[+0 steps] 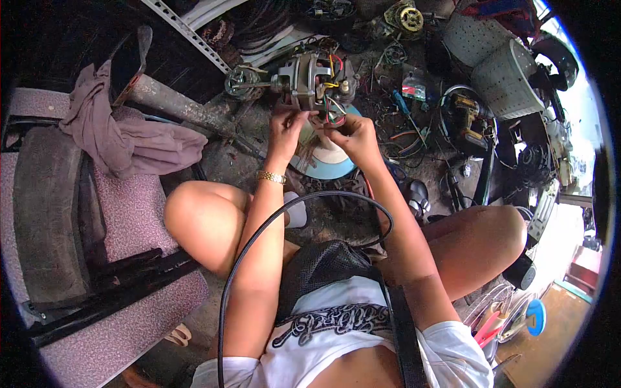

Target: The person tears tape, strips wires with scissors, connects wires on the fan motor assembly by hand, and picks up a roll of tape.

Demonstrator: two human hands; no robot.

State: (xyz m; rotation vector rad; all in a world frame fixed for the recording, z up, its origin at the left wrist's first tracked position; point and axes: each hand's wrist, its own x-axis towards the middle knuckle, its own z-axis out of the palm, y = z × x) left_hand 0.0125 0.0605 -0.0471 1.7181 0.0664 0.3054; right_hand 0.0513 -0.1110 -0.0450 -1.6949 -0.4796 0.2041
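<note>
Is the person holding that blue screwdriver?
No, the blue screwdriver lies off to the right, while the left hand and right hand are both at the motor.

Dark, grimy floor [223,161]; speckled pinkish padding [129,216] at left; perforated metal rail [187,35] upper left; bright light [582,103] at right.

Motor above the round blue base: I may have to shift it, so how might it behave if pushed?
The motor is probably heavy for its size, since it looks mostly metal. Perched over the base, it could tip if pushed high up. Its coloured wires look thin and floppy, so they might snag.
</note>
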